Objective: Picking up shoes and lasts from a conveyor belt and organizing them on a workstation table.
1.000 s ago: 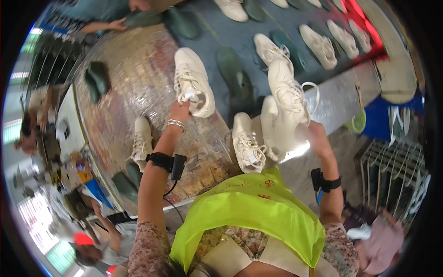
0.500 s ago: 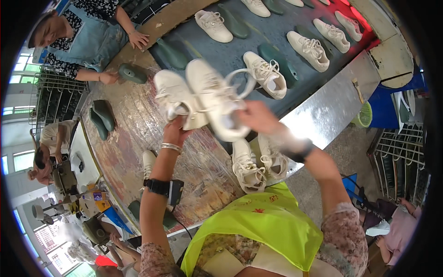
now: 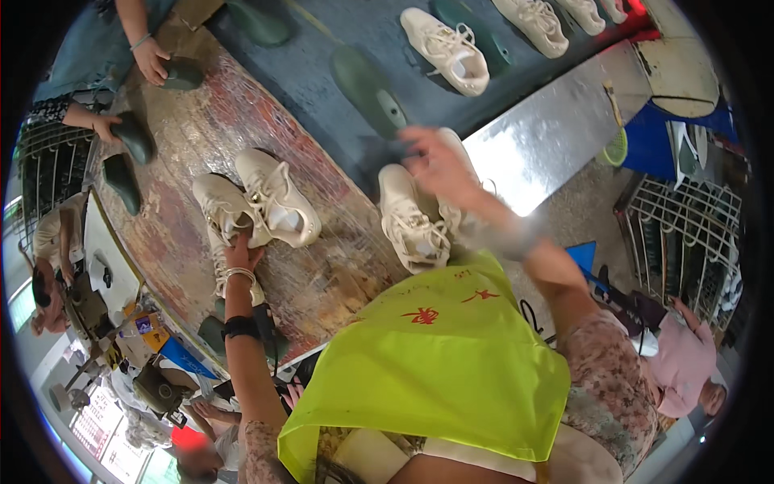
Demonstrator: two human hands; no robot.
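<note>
Cream sneakers point(image 3: 270, 189) are the thing here, and the pair that was up in the air half a second ago is now down at 10 o'clock on the counter point(image 3: 330, 298), side by side and touching. Left hand point(image 3: 242, 252) is hooked into the heel of the outer one, still hanging on. Right hand point(image 3: 442, 165) has come off its shoe and swung over to 1 o'clock; it's blurry, but looks loose and empty, so I'd say it's free for another one.

Right under it is a second pair point(image 3: 409, 222), the back shoe half hidden by the hand, so can't tell if they touch. Bit crowded at 9 o'clock too: a third shoe point(image 3: 228, 270) sits right by the left wrist. Up at 12 there's a green foot form point(image 3: 363, 85) on the belt point(image 3: 310, 77), and at 10, far edge, a co-worker's hands point(image 3: 151, 60) are on more green forms point(image 3: 133, 137).
</note>
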